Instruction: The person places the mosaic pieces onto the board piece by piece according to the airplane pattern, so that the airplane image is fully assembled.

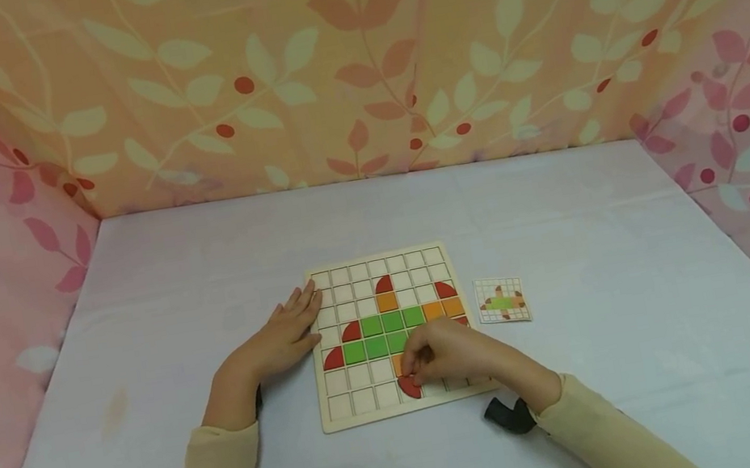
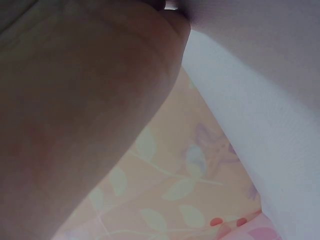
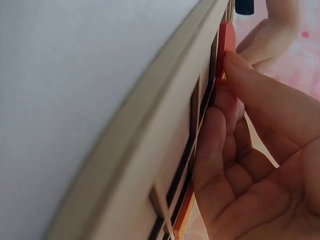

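A wooden grid board (image 1: 342,409) lies on the white table, bearing green square pieces (image 1: 372,324), orange squares (image 1: 434,310) and red quarter-circle pieces (image 1: 333,358). My left hand (image 1: 282,337) rests at the board's left edge with its fingers spread; the left wrist view shows only its dim underside. Over the board's lower part, my right hand (image 1: 454,350) pinches a red quarter-circle piece (image 3: 226,47) at a cell in the bottom row. In the right wrist view the thumb presses that piece's edge while the other fingers curl against the board. This hand hides several cells.
Right of the board lies a small square pattern card (image 1: 502,301) printed with a similar coloured figure. A black strap end (image 1: 509,416) sticks out by the right wrist. Floral curtains (image 1: 348,66) stand at the back and both sides of the table.
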Demonstrator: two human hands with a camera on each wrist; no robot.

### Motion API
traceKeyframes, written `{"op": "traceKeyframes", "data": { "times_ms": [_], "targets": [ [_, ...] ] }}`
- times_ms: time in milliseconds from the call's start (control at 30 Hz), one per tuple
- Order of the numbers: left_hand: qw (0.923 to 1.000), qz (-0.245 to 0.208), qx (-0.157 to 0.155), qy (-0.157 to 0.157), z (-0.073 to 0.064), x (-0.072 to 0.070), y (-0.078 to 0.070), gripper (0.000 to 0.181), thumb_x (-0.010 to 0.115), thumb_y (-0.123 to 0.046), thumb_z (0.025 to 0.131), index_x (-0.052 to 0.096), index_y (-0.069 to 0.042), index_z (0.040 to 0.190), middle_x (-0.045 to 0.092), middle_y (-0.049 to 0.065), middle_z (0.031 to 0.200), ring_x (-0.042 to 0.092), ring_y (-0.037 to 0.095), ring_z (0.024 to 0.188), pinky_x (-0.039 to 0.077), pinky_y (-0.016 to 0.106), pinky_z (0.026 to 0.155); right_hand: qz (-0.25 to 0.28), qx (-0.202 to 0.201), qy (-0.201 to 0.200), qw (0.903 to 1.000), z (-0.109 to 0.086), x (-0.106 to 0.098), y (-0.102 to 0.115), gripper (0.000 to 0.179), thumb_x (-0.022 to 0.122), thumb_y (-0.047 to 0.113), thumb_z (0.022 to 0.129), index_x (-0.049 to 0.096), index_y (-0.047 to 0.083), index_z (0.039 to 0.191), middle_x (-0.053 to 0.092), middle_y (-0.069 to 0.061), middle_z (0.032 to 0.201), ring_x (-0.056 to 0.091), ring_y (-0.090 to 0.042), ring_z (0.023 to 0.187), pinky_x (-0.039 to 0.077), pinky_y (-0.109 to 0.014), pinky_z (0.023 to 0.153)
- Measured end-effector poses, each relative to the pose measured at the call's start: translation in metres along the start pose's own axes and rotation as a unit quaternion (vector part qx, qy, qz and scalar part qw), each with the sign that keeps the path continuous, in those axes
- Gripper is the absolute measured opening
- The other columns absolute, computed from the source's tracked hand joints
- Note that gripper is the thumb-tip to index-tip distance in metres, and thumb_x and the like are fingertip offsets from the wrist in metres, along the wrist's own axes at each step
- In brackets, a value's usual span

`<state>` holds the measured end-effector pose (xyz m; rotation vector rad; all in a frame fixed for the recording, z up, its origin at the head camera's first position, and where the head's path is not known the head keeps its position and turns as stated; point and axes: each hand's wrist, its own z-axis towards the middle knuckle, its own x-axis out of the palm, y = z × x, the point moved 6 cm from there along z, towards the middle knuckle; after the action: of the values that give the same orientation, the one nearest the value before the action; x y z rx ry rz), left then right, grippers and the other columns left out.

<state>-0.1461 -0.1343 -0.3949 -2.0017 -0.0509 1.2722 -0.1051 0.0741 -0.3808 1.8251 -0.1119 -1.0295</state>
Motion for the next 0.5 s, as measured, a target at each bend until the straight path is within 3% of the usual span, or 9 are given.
{"op": "traceKeyframes", "data": {
  "times_ms": [300, 500],
  "targets": [
    [0.9999, -0.002, 0.013, -0.002, -0.0025, 0.0007, 0.0009, 0.062, 0.046, -0.012, 0.098, 0.014, 0.005, 0.148, 0.0, 0.021, 0.156, -0.001, 0.04, 0.141, 0.003, 0.057, 0.111, -0.012, -0.006, -0.001, 0.9999, -0.0003, 0.0002, 0.002, 0.013, 0.075, -0.002, 0.077, 0.071, 0.011, 0.078, 0.063, 0.009, 0.077, 0.056, -0.003, 0.07, 0.051, -0.021, 0.065],
    [0.9999, -0.009, 0.014, -0.002, -0.0024, 0.0036, 0.0013, 0.062, 0.046, -0.012, 0.098, 0.014, 0.006, 0.148, 0.0, 0.021, 0.156, -0.001, 0.04, 0.141, 0.002, 0.057, 0.111, 0.021, 0.006, -0.009, 0.9997, -0.0073, -0.005, -0.0056, 0.007, 0.074, 0.006, 0.08, 0.072, 0.012, 0.083, 0.064, 0.009, 0.08, 0.058, -0.006, 0.072, 0.052, -0.024, 0.066]
  ]
}}
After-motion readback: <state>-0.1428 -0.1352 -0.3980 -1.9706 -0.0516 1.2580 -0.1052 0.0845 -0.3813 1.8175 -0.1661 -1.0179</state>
